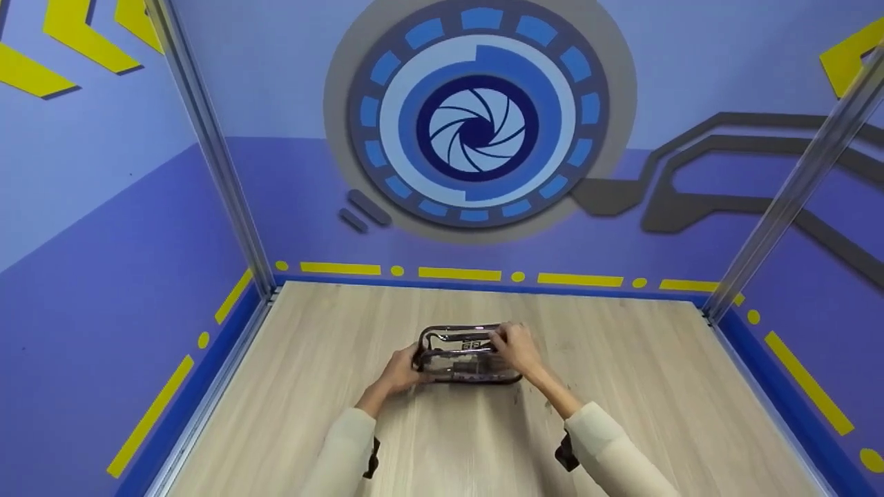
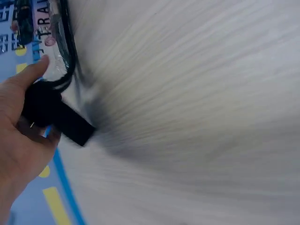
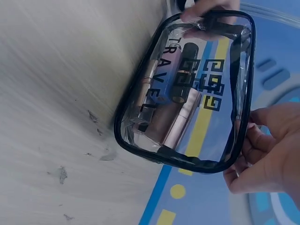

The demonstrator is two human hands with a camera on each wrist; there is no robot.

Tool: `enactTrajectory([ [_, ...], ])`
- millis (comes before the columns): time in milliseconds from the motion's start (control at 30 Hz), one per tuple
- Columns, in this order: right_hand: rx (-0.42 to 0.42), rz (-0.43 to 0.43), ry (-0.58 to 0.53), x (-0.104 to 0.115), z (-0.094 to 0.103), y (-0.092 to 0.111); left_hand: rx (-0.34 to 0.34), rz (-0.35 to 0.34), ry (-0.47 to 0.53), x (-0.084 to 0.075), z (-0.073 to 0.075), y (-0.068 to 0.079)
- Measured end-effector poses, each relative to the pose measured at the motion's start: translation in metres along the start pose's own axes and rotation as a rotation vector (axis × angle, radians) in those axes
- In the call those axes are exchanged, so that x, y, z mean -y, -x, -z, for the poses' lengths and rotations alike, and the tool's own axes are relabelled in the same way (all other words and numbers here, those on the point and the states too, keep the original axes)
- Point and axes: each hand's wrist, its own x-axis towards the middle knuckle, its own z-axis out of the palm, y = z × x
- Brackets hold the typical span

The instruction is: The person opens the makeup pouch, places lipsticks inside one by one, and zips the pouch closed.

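A clear plastic travel pouch [image 1: 442,362] with black piping stands on the table in the head view. Its front carries the word TRAVEL and a dark square pattern in the right wrist view. Several cosmetic tubes lie inside, among them a dark tube [image 3: 180,89] and a wider brownish tube [image 3: 169,119]. My left hand [image 1: 402,371] grips the pouch's left end, thumb and fingers about a black strap [image 2: 70,123] in the left wrist view. With my right hand [image 1: 516,347] I pinch the top edge near the right corner; whether a zip pull is between the fingertips is hidden.
The pale wooden table [image 1: 311,407] bears small dark scuffs [image 3: 63,175] near the pouch. Blue printed walls [image 1: 290,207] close it in at the back and sides, with metal posts [image 1: 228,179] at the back corners.
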Motion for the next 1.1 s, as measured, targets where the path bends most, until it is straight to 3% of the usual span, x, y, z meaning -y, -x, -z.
enactTrajectory([
  [133, 0.038, -0.077, -0.1, -0.005, 0.004, 0.0, -0.023, 0.024, 0.068, 0.005, -0.004, 0.007],
  [367, 0.043, -0.315, -0.294, -0.018, 0.014, -0.003, -0.111, 0.022, 0.247, 0.006, -0.014, 0.012],
  [467, 0.058, -0.358, -0.312, -0.022, 0.016, 0.0, -0.112, 0.001, 0.318, 0.004, -0.018, 0.013],
  [633, 0.045, -0.238, -0.171, -0.018, 0.016, 0.002, -0.124, -0.103, 0.337, 0.001, -0.024, 0.01],
  [767, -0.006, -0.128, -0.056, -0.009, 0.015, -0.001, -0.178, -0.132, 0.294, -0.001, -0.025, 0.006],
  [967, -0.033, 0.009, -0.034, 0.007, 0.011, -0.005, -0.214, -0.12, 0.23, -0.008, -0.023, 0.001],
  [1100, -0.03, 0.026, -0.018, 0.018, 0.011, -0.006, -0.207, -0.153, 0.16, -0.014, -0.024, -0.002],
])
